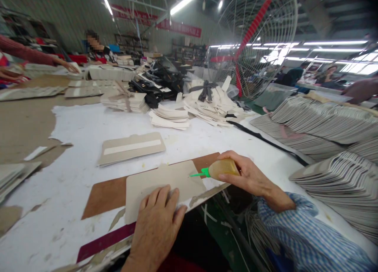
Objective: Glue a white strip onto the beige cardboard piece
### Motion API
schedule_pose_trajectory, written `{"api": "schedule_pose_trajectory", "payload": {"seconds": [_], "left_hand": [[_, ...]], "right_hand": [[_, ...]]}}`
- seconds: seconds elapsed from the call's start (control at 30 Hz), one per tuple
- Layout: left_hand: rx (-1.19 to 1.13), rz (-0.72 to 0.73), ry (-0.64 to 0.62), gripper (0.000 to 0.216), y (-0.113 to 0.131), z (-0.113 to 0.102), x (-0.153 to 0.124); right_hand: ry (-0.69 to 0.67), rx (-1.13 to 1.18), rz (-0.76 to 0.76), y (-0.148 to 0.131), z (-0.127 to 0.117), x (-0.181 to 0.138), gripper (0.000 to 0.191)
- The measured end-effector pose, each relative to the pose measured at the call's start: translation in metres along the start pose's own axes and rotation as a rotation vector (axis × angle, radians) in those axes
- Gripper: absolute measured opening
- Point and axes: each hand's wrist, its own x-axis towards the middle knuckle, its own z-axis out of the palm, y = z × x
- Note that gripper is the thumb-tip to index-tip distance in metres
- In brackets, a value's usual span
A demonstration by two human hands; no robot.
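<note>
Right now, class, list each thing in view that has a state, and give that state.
Left hand: flat, pressing the card piece.
Right hand: gripping the glue bottle.
Glue bottle: held sideways, green nozzle over the card.
Card piece: lying flat on a brown board.
Fan: blades look still.
</note>
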Motion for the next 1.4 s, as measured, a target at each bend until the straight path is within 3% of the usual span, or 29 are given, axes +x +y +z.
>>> {"api": "schedule_pose_trajectory", "payload": {"seconds": [0.87, 1.17, 1.4], "left_hand": [[-0.008, 0.002, -0.018, 0.031, 0.002, -0.002, 0.001], [0.003, 0.008, 0.000, 0.032, 0.001, -0.002, 0.002], [-0.014, -0.001, -0.018, 0.031, 0.001, -0.003, 0.001]], "right_hand": [[-0.122, -0.087, -0.062, -0.019, -0.001, 0.025, 0.026], [-0.078, -0.251, -0.156, -0.024, 0.004, 0.031, 0.027], [-0.106, -0.274, -0.128, -0.027, -0.004, 0.030, 0.025]]}}
